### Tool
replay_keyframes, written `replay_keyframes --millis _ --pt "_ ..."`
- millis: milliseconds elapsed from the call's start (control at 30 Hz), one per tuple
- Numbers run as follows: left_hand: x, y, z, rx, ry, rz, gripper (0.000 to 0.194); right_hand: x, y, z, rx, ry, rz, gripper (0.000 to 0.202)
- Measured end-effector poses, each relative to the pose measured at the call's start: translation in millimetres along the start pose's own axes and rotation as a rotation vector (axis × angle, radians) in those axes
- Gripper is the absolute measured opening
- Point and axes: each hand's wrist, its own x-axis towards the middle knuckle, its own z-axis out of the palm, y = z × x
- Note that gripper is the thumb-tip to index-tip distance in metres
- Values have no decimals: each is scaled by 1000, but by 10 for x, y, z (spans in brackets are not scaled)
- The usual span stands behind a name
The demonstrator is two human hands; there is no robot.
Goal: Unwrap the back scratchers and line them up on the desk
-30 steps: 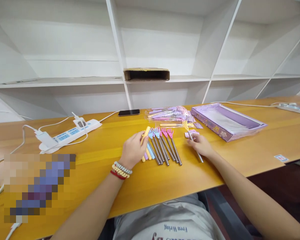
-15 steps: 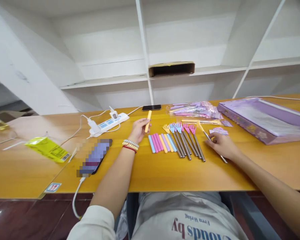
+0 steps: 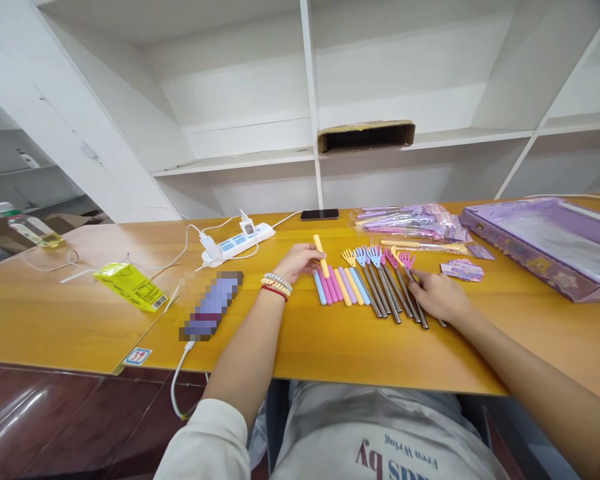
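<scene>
My left hand pinches a yellow handle tube, tilted above a row of coloured tubes in blue, pink, yellow and purple. To the right of that row lie several back scratchers with metal rods and claw heads in yellow, blue and pink. My right hand is closed on another back scratcher, its yellow head against the pink ones at the right end of the group. Part of its rod is hidden beneath my fingers.
Behind lie bagged back scratchers and a dark phone. A purple tray and a small card packet are on the right. Leftward are a power strip, a charging phone, a yellow box and a bottle.
My right hand has brought the yellow-headed back scratcher left against the others. My left hand has moved the yellow tube over the tube row. The whole view has shifted, bringing a bottle into sight.
</scene>
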Motion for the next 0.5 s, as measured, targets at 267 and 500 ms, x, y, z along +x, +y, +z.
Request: replay_keyframes --millis 267,500 --pt "-145 24 -124 736 72 -268 80 -13 45 0 186 47 51 39" --pt "-111 -20 -86 716 -83 -285 105 -13 57 0 276 118 25 41"
